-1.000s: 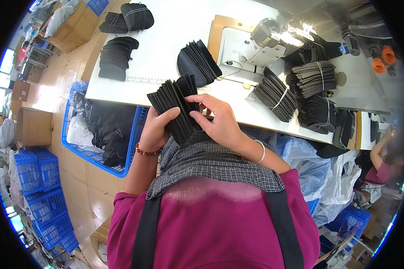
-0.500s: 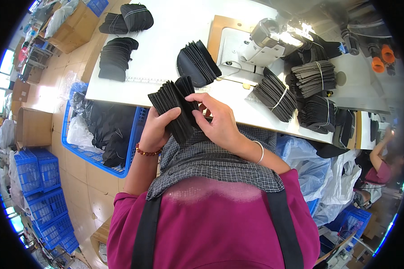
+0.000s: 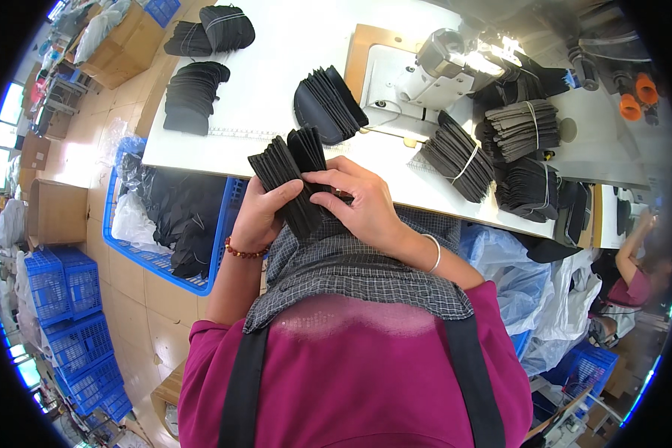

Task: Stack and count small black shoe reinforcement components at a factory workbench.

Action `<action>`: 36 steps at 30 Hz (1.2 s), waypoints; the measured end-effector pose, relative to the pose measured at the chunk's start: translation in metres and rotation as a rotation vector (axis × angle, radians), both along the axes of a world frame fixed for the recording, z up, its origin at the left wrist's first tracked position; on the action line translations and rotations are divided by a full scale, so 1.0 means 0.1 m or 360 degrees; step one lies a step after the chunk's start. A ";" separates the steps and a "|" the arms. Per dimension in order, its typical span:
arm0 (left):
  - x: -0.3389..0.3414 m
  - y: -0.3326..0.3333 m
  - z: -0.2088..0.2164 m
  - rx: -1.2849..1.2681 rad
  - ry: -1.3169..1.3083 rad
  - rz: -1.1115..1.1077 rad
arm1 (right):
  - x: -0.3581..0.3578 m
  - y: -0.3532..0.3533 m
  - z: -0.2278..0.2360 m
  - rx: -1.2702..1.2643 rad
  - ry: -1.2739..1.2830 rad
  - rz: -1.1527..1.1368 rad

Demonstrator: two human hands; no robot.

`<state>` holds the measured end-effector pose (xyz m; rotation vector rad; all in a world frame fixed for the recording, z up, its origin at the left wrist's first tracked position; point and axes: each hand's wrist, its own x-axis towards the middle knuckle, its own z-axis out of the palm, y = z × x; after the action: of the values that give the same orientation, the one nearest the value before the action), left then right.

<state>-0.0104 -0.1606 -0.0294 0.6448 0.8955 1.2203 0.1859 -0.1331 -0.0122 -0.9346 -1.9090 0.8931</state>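
L hand (image 3: 260,216) is gripping a stack of black fabric pieces (image 3: 291,179) from below-left, fingers curled shut round it, wrist bent up. R hand (image 3: 358,201) is pinching the stack's top pieces w/ thumb & fingertips, palm down. Stack is fanning out just over the white table (image 3: 291,75) edge, near the sewing machine (image 3: 440,67).

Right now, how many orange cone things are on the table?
2. Both orange cones sit side by side at the table's far right end: one farther back, one just in front. More may be hidden.
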 end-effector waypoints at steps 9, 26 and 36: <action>-0.01 0.01 0.05 -0.0017 -0.0033 -0.0010 | -0.02 0.01 0.02 -0.0093 0.0152 0.0026; -0.05 0.03 0.03 -0.0091 -0.0054 -0.0020 | 0.02 0.04 -0.02 -0.0053 -0.0038 0.0137; -0.05 0.03 0.01 -0.0070 -0.0075 0.0007 | 0.04 0.03 0.00 -0.0058 -0.0082 0.0169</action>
<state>-0.0154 -0.1572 -0.0289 0.5766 0.8823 1.2116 0.1895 -0.1304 -0.0119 -0.8923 -2.0076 0.9776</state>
